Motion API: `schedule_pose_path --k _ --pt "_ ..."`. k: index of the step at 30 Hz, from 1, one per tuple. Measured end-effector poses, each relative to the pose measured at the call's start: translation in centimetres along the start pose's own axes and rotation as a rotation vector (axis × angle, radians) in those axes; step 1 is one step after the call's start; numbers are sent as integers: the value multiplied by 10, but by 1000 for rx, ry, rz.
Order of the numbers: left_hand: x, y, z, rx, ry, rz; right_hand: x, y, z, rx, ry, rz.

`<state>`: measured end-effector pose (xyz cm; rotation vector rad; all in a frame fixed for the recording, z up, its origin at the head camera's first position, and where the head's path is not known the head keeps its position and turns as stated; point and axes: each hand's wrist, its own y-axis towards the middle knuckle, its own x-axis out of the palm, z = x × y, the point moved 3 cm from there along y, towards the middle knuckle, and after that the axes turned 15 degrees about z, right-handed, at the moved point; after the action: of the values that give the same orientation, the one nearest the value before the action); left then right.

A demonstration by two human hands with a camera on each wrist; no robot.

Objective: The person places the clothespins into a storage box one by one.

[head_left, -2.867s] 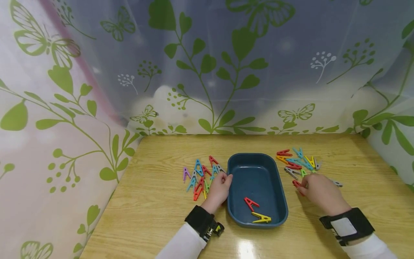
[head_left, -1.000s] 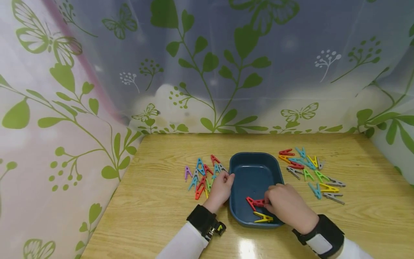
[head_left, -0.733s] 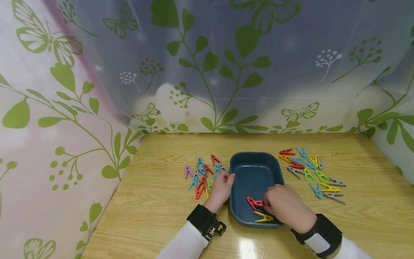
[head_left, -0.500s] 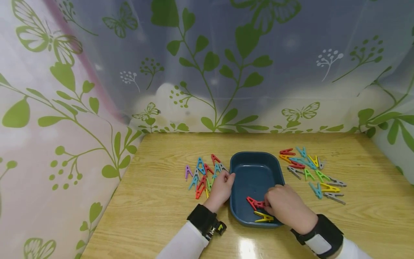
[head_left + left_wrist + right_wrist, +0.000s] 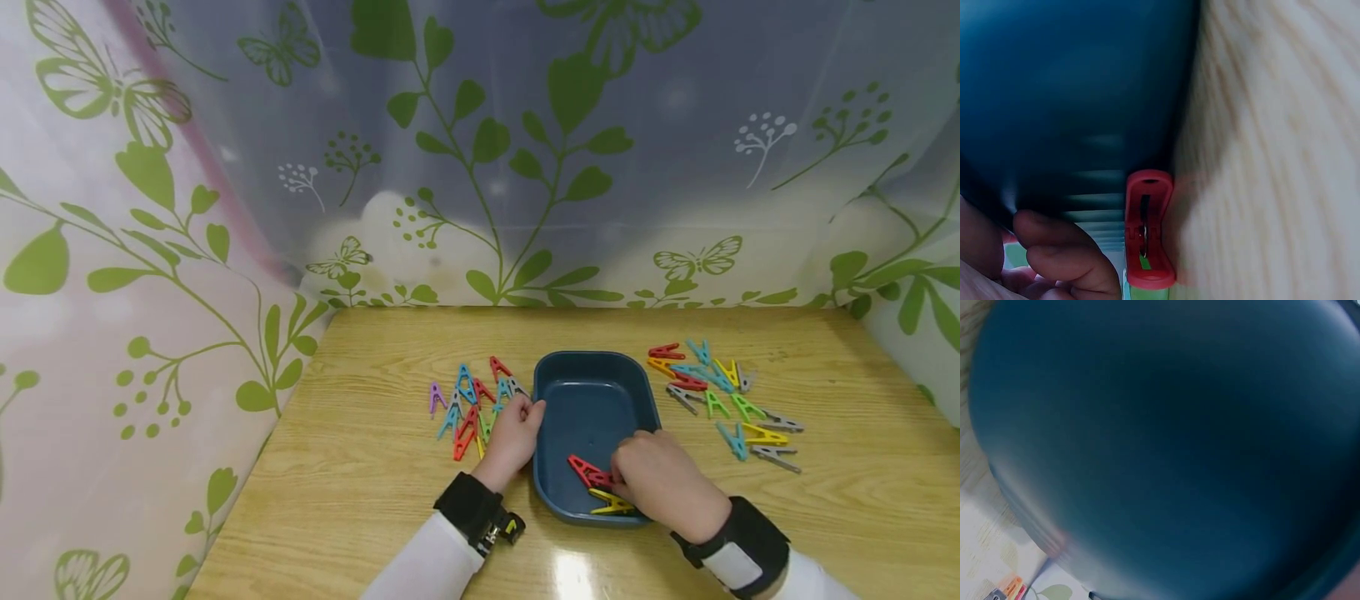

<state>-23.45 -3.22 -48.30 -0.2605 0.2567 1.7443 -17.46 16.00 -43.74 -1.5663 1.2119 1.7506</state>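
A dark blue plastic tub (image 5: pixel 588 412) stands on the table. My left hand (image 5: pixel 514 442) grips its left rim; the left wrist view shows fingertips (image 5: pixel 1066 259) curled against the outer wall. Inside the tub, my right hand (image 5: pixel 663 477) pinches a red clothespin (image 5: pixel 602 480) low over the floor. Another red clothespin (image 5: pixel 581 467) lies against that one, and a yellow clothespin (image 5: pixel 611 502) sits just below them, partly behind the fingers. In the right wrist view the tub's outer wall (image 5: pixel 1147 456) fills most of the picture and hides the fingertips.
Several mixed-colour clothespins, among them a purple one (image 5: pixel 437 398), lie left of the tub. More are spread to its right, including a grey one (image 5: pixel 776 456). By the tub's left wall is a red clothespin (image 5: pixel 1149 228). A patterned curtain (image 5: pixel 480 167) hangs behind the table.
My right hand has brought a red clothespin from the right-hand group into the tub. Lately it has dipped slightly, nudging the other red clothespin a little. The left hand stays at the rim.
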Motion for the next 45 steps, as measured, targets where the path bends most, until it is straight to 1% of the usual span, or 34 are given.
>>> schedule_pose_path --k 4,9,12,15,17,21,23,25,28,31,40,42,45 --pt "0 0 0 4 6 0 1 1 -2 5 -1 7" --pt "-1 -3 3 39 -4 0 1 1 -2 14 11 7" --pt "-2 -4 4 55 -13 2 -2 2 -1 3 20 30" --pt "-2 -4 4 52 -10 2 -10 3 2 -2 21 100" --pt "-2 -3 4 50 -6 0 -18 5 6 3 15 174" --pt "0 -2 2 40 9 0 -31 7 20 58 28 306" --pt "0 -1 2 32 11 -1 -37 7 29 90 33 344" --pt "0 -1 1 26 9 -3 -41 7 40 120 43 364" --pt "0 -1 1 22 3 -3 -46 5 55 164 56 369" --pt "0 0 0 23 3 -1 -46 3 71 218 58 351" --pt "0 0 -1 18 15 4 -34 -9 123 366 56 284" --pt "1 0 -1 21 14 2 -31 -12 132 389 59 277" --pt "1 1 -1 25 16 2 -27 -16 144 425 65 244"
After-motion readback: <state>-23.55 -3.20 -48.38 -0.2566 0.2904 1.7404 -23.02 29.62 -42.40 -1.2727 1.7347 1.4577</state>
